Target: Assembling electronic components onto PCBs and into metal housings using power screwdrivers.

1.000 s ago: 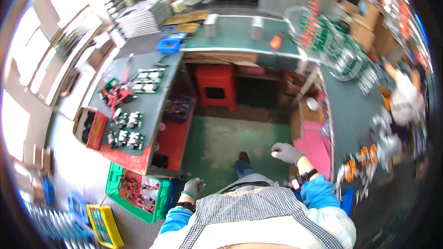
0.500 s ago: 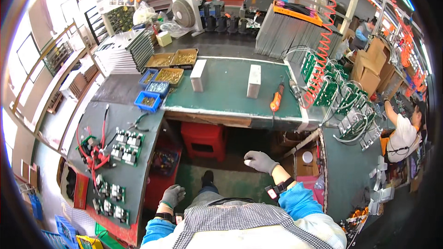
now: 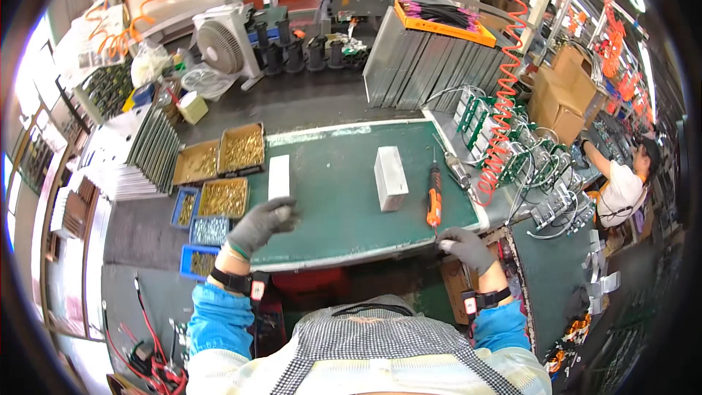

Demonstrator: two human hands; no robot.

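Two hands: both in grey gloves, wrists banded, blue sleeves coming up from the lower edge.
Room: a crowded workshop with grey benches, orange coiled hoses hanging overhead and cardboard boxes at the right.
Green mat: covers the bench straight ahead, white-edged, with a grey bench top beyond it.
Metal panels: a tall row leaning at the back of the mat, an orange tray of cables on top.
Fan: white, at the back left, next to a row of black parts.
Trays: brown and blue bins of small brass and steel parts, just left of the mat.
Co-worker: a person in a white top at the far right bench, reaching towards racks of green boards.
Grey block: lies mid-mat, well apart from both hands.
White block: lies at the mat's left side, just beyond the left hand.
Left hand: raised over the mat's left part, fingers curled loosely together, holding nothing that shows.
Right hand: at the mat's near right corner, fingers bent; whether they pinch anything I cannot tell.
Screwdriver: orange handle, lying on the mat with its tip pointing to the right hand, the tip just beside the fingertips.
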